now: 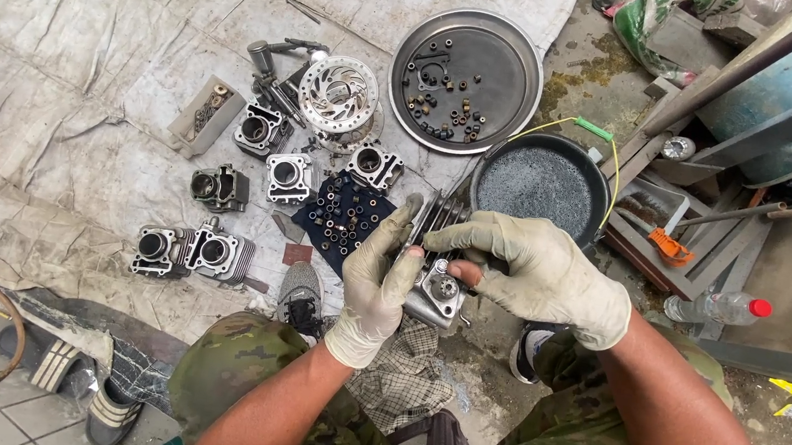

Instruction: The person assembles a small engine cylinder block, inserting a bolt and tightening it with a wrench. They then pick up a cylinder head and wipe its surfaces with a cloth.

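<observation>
Left hand: left hand (376, 286), gloved, wrapped around the near-left side of the engine cylinder (436, 268), thumb up along the fins. Clamped on it.
Right hand: right hand (536, 270), gloved, over the top from 3 o'clock, fingertips pressed on the cylinder's upper face. Closed on it too.
Cylinder position: held off the ground above the lap, dead centre, just this side of the black pan (537, 184).
Cylinder axis: long axis runs roughly 1 to 7 o'clock; finned end points away toward the pan, machined face with the round port toward the person.
Done: six similar cylinders (211, 252) laid out on the tarp (63, 61) at 9 to 11 o'clock; small parts sorted into the round tray (527, 57) and onto the dark cloth (317, 213).
Left: the piece in hand is not yet set down; how clean it is, can't tell.
</observation>
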